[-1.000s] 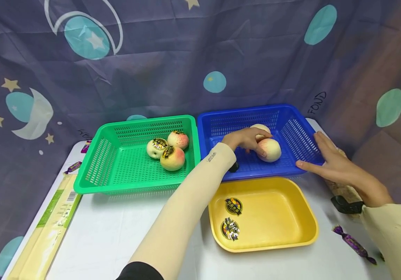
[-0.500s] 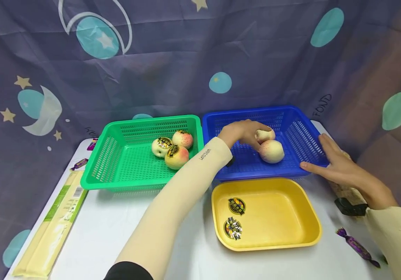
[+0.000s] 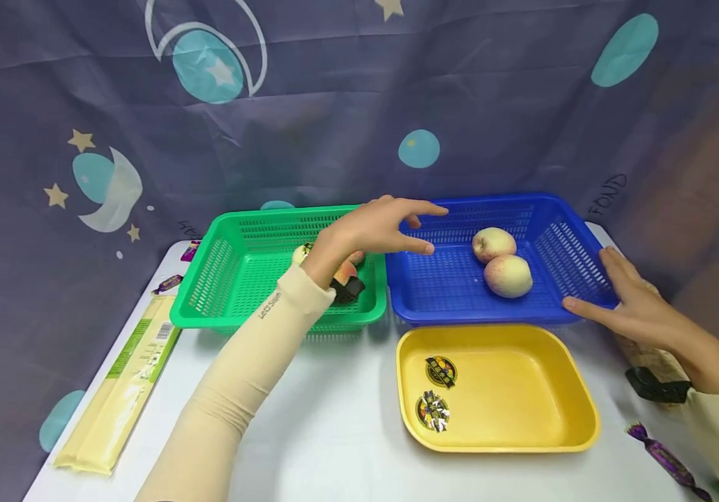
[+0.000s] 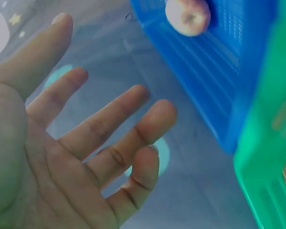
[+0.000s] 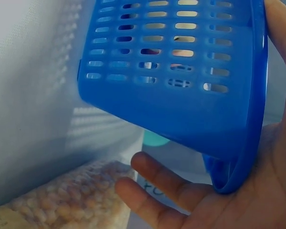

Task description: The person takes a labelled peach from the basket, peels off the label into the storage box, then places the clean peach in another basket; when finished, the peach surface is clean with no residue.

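Note:
My left hand (image 3: 381, 226) hovers over the gap between the green basket (image 3: 227, 321) and the blue basket (image 3: 447, 319). Nothing lies in its palm, and its fingers are spread in the left wrist view. Two pale peaches, the rear one (image 3: 494, 244) and the front one (image 3: 508, 276), lie side by side in the blue basket. Several stickered peaches (image 3: 348, 270) in the green basket are partly hidden by my left wrist. My right hand (image 3: 641, 314) rests against the blue basket's right rim, thumb and fingers spread along it.
A yellow tray (image 3: 497, 390) with two round stickers stands before the blue basket. Long pale packets (image 3: 120, 397) lie at left. Purple wrapped candies lie on both sides, one (image 3: 669, 460) at front right. A bag of nut-like pieces (image 5: 62, 202) sits beside the blue basket.
My left hand has let go of the rear peach and moved left, out of the blue basket. My right hand stays at the blue rim. The view has turned slightly left.

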The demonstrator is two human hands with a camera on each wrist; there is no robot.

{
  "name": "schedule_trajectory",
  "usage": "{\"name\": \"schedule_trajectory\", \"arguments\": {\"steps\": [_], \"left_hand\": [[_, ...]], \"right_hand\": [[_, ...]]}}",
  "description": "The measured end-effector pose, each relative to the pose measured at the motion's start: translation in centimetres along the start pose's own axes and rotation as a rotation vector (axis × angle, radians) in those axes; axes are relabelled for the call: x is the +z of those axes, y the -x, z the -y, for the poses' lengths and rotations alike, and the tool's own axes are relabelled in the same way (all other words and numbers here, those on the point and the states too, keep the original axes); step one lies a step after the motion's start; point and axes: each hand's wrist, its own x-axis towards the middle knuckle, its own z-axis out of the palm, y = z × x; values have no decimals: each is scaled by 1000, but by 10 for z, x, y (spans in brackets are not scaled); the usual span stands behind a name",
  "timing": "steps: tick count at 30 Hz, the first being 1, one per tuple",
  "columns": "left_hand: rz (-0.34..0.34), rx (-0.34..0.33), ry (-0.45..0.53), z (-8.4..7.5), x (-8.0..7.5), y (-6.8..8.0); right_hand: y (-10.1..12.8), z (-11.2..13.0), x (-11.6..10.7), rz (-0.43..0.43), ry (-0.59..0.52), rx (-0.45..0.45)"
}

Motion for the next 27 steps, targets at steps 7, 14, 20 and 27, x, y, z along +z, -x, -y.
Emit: {"name": "schedule_trajectory", "arguments": {"steps": [7, 14, 20, 27], "left_hand": [[-137, -49, 137, 37, 2, 70], [-282, -209, 134, 75, 11, 140], [-359, -326, 57, 103, 24, 194], [-452, -501, -10, 122, 45, 241]], "right_hand": [[-1, -3, 1, -2, -5, -11], [-4, -7, 2, -22, 7, -19], [-4, -6, 1, -13, 25, -25], [-8, -1, -3, -72, 105, -23]]}}
